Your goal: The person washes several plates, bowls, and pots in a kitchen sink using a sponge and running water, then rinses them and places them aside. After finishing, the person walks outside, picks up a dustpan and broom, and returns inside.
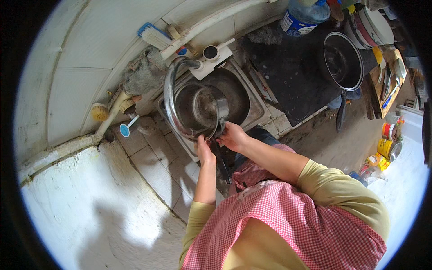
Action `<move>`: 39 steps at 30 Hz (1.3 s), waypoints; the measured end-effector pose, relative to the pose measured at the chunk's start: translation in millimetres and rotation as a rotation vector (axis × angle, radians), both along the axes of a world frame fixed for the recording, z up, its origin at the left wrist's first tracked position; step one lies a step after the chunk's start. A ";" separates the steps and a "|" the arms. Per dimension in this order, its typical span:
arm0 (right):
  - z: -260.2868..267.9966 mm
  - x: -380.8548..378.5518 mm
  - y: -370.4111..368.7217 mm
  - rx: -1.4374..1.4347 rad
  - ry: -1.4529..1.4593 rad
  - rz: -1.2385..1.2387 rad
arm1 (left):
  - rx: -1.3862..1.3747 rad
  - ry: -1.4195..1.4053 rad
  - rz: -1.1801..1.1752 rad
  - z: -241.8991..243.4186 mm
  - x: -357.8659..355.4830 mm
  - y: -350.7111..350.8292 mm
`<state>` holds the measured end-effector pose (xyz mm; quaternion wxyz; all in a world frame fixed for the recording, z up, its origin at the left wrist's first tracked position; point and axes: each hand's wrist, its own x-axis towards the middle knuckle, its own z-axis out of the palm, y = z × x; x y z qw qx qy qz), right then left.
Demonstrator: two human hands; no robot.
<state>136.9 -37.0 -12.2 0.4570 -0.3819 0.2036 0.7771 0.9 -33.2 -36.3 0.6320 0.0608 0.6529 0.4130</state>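
Note:
A metal saucepan (206,104) is tilted over the sink basin (241,106), its inside turned towards me and its black handle (222,165) pointing down at my apron. At the near rim, my left hand (205,151) grips the pan with the thumb along its edge. Just to the right, my right hand (233,136) pinches a small grey pad or cloth (221,128) against the outer rim by the handle joint. A curved chrome tap spout (169,91) arches across the left of the pan. Whether water is running cannot be told.
A lidless black frying pan (342,60) lies on the dark countertop (287,74) at right. Beyond it are a large plastic water bottle (300,20) and a wooden board with utensils (388,82). Brushes (155,35) hang along the tiled wall; several cans and packets stand far right.

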 end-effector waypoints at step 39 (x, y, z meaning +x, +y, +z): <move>26.1 -14.6 0.0 1.206 -1.831 0.627 | 0.185 0.872 -1.101 117.8 18.9 -37.6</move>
